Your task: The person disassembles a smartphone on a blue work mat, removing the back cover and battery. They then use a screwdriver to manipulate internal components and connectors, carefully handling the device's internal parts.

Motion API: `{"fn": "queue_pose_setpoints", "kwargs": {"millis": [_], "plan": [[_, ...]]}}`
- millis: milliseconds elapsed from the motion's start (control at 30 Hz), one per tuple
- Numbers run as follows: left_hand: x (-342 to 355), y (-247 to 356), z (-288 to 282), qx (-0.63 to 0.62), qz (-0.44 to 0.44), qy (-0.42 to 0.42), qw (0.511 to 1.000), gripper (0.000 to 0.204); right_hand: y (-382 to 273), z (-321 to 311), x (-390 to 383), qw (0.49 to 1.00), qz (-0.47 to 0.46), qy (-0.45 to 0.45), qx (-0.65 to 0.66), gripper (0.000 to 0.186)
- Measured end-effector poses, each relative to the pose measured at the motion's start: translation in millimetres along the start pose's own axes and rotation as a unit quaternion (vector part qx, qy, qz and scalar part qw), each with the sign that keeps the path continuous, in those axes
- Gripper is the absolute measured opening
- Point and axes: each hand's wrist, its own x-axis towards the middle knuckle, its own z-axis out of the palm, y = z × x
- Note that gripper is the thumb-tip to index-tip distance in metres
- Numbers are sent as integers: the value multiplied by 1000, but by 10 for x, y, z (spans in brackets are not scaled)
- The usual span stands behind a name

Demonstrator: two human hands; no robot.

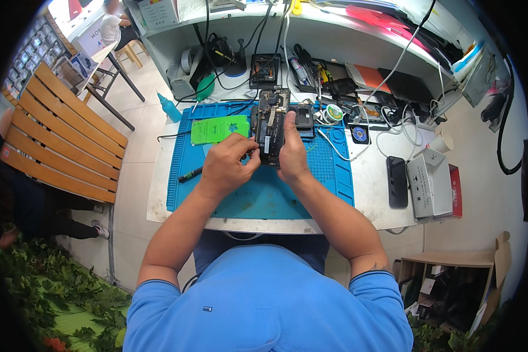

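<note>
My right hand (pixel 293 151) grips an opened phone (pixel 271 126) by its right edge, thumb lying along the side. The phone's back is off, so its black battery and circuit board show. At the lower left edge of the phone, my left hand (pixel 230 161) has thumb and forefinger pinched together; whatever is between them is too small to make out. Under both hands lies a blue repair mat (pixel 258 193). A bright green rectangular pad (pixel 219 129) rests on it, left of the phone. Near my left wrist is a dark screwdriver (pixel 190 175).
A teal bottle (pixel 169 108) stands beyond the mat's left corner. On the right are a solder spool (pixel 333 113), a black phone (pixel 397 182) and a white box (pixel 431 185). Loose cables and tools crowd the back, beneath a shelf (pixel 334 36). A wooden slatted chair (pixel 64 135) stands left; people sit nearby.
</note>
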Motion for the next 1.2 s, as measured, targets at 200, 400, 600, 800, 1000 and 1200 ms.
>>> {"fn": "queue_pose_setpoints", "kwargs": {"millis": [200, 400, 600, 800, 1000, 1200], "plan": [[41, -46, 0, 59, 43, -39, 997, 10, 46, 9, -8, 999, -21, -2, -48, 59], [117, -90, 1, 95, 93, -94, 987, 15, 21, 14, -37, 992, -34, -6, -120, 58], [155, -160, 34, 113, 98, -126, 981, 17, 16, 54, -60, 992, -25, 0, -126, 56], [150, -195, 27, 100, 117, -123, 980, 16, 72, -24, -7, 991, -34, -10, -128, 54], [119, -178, -35, 52, 117, -107, 986, 17, 43, -15, 12, 999, 1, -38, -18, 54], [80, -183, -76, 3, 91, -99, 991, 17, 26, -50, 41, 998, 44, -30, 25, 59]]}}
